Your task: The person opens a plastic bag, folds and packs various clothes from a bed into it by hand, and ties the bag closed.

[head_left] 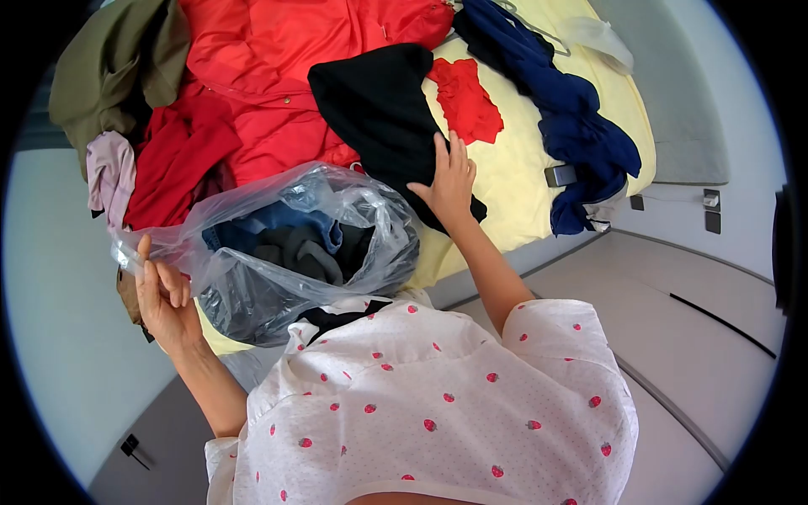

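Observation:
A clear plastic bag (391,240) stands at the near edge of the bed, its mouth spread wide. Blue denim (290,220) and dark grey and black clothes (305,254) fill it. My left hand (167,303) grips the bag's rim, stretched out to the left, with the fingers partly curled. On the right, my right hand (452,181) rests with fingers apart on the edge of a folded black garment (379,105). Just beyond those fingertips lies a small crumpled red cloth (465,99).
A red jacket (252,50) covers the back middle of the yellow bed sheet (518,189). Olive (118,67), dark red (181,151) and pale pink clothes (111,177) are heaped left. Navy clothing (572,109) trails down the right, beside a grey box-like object (560,175).

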The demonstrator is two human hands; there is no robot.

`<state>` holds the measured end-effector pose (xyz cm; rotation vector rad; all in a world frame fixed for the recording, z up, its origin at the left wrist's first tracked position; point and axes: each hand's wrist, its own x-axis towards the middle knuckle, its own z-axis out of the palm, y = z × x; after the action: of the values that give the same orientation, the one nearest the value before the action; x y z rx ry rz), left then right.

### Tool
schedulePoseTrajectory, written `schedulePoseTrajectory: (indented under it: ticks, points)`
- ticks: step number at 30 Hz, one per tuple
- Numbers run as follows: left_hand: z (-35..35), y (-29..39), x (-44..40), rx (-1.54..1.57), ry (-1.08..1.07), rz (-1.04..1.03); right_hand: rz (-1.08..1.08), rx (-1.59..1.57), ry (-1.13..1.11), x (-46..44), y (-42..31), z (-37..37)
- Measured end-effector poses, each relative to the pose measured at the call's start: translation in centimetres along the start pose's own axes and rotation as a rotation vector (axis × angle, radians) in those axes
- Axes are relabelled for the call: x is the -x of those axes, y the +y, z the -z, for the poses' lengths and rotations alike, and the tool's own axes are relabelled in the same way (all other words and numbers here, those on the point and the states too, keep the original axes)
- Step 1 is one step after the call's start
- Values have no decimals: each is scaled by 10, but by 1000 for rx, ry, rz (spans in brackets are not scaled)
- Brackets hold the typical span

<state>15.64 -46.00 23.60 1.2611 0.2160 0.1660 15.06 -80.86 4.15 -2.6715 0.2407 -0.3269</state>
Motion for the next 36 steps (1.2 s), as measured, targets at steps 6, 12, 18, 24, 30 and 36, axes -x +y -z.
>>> schedulePoseTrajectory:
  ticks: [6,12,18,24,30,36]
  points:
    - [-3,0,4,-22,27,-11,-308,-43,-314,-58,0,-40]
    - [1,6,10,-40,19,-27,-387,-649,-360,-92,47,-53]
    - [11,10,13,-17,31,-27,-643,-1703,-196,-77,50,40]
    - [9,9,13,16,1,-32,-665,-2109,85,-53,69,69]
    - [7,16,13,40,-75,-40,-442,-1998,273,-47,51,97]
    - [0,24,15,75,-73,-56,-239,-1774,361,-41,6,133]
